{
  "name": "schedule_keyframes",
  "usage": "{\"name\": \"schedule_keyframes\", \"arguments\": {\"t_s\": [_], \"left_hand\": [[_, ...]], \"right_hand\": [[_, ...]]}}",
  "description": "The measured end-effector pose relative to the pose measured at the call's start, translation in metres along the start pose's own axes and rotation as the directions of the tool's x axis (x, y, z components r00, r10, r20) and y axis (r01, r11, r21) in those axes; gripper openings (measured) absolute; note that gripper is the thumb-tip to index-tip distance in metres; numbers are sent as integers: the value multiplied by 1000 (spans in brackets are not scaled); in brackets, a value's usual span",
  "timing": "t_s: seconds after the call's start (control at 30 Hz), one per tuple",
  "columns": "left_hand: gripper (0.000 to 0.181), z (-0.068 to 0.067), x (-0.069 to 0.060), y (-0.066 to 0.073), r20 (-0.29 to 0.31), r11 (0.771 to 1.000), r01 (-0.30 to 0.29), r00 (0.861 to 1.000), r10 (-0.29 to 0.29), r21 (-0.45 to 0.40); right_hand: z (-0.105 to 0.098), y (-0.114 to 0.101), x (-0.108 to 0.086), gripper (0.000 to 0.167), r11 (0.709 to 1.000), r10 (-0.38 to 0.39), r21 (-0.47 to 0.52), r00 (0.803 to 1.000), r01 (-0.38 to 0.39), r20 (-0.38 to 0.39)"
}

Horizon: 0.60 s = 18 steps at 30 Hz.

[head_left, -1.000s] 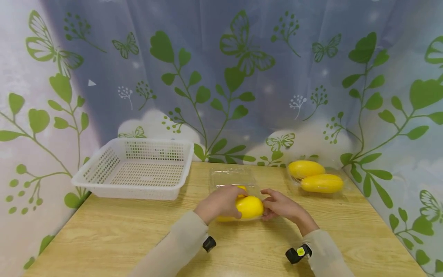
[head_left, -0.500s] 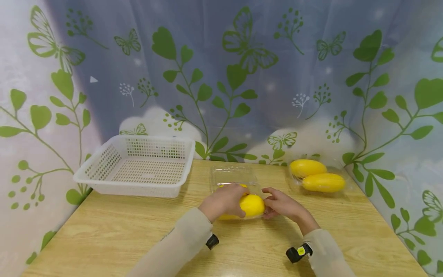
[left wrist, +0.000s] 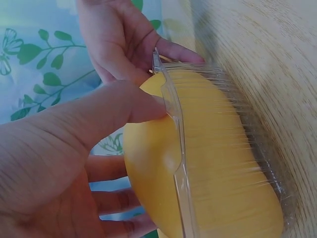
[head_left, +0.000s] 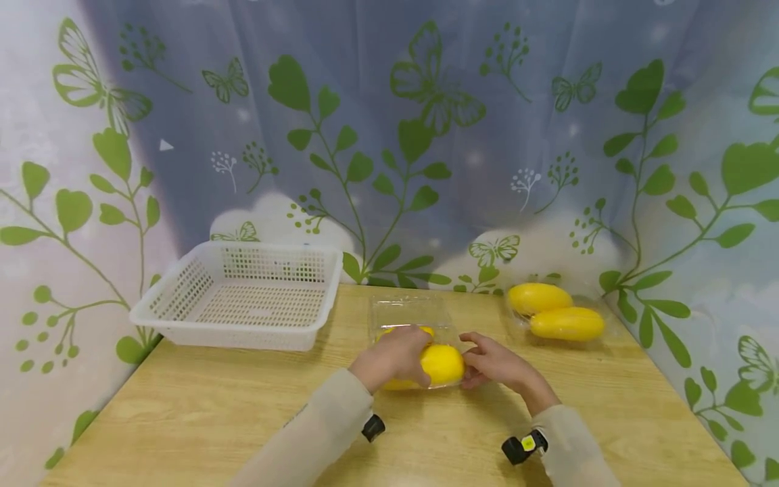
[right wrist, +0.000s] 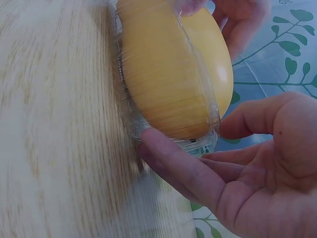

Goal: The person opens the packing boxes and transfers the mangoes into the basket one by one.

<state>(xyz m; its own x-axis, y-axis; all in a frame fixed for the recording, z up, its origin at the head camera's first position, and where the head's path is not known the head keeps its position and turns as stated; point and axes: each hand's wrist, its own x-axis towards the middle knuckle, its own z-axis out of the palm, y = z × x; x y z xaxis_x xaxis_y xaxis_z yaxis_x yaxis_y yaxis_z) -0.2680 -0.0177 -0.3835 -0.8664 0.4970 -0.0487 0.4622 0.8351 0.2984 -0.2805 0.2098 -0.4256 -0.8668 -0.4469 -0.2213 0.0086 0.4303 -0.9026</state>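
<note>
Hands [head_left: 395,355] [head_left: 496,363], two, on one box [left wrist: 181,134]; fruits [head_left: 445,365], four.

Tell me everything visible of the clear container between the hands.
The clear container looks like thin ribbed plastic with a flanged rim. Apparently resting on the wooden-looking table, it holds yellow fruit bulging above the rim; a clear lid-like panel extends behind. The left hand touches the rim; the right hand pinches its right end.

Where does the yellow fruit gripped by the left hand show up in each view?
Head: yellow fruit below and right of centre, partly hidden by the left hand.
Left wrist: yellow fruit from centre to bottom edge.
Right wrist: yellow fruit at top centre.
Shared landmark: the right hand, near one end in all three.
</note>
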Motion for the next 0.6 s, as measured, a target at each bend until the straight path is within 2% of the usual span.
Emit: {"name": "schedule_keyframes", "arguments": {"t_s": [0.23,0.6], "left_hand": [[54,1,0,-1,9,1000,-14,1000,14,0],[55,0,0,-2,9,1000,-16,1000,16,-9]], "right_hand": [[1,-1,0,63,1000,23,4,1000,-23,-7],[2,-1,1,63,1000,15,4,1000,-15,-13]]}}
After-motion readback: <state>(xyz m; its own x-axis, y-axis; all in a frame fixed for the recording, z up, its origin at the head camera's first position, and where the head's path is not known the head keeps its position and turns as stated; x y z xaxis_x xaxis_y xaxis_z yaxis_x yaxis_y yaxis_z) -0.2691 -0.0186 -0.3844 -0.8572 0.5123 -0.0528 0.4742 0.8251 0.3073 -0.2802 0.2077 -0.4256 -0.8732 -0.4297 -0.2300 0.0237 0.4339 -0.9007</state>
